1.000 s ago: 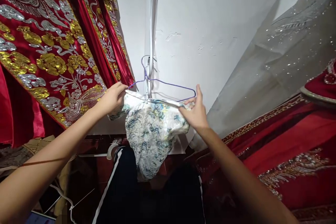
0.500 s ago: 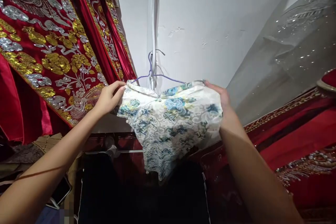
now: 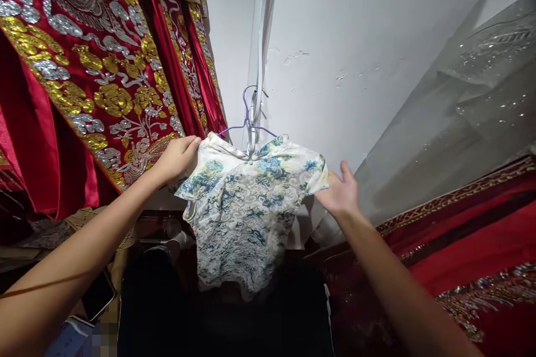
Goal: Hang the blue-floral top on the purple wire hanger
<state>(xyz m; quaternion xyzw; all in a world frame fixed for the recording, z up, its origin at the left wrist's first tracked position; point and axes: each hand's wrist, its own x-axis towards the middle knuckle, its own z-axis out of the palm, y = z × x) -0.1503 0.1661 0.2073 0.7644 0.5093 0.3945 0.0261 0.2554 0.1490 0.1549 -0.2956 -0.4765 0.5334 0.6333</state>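
A short-sleeved blouse (image 3: pixel 251 206) with blue and yellow flowers on white hangs in front of me on a purple wire hanger (image 3: pixel 247 122). Its collar meets at a small button near the middle. My left hand (image 3: pixel 180 159) is closed on the shoulder at the left, thumb on top, the other fingers mostly out of sight. By the right sleeve's edge, my right hand (image 3: pixel 341 192) is open, its thumb raised away from the cloth. Part of that hand is hidden by the sleeve. The hanger's hook is up by a white vertical pole (image 3: pixel 262 22).
Red garments with gold and silver embroidery (image 3: pixel 113 97) hang on the left. A sheer, sparkly fabric (image 3: pixel 473 89) covers the right side above red beaded cloth (image 3: pixel 481 228). Behind the blouse is a white wall (image 3: pixel 347 17). A dark phone-like object (image 3: pixel 99 295) lies low on the left.
My right hand has let go of the blouse's right shoulder and moved down and inward to the sleeve edge. The right sleeve now droops. My left hand keeps its hold.
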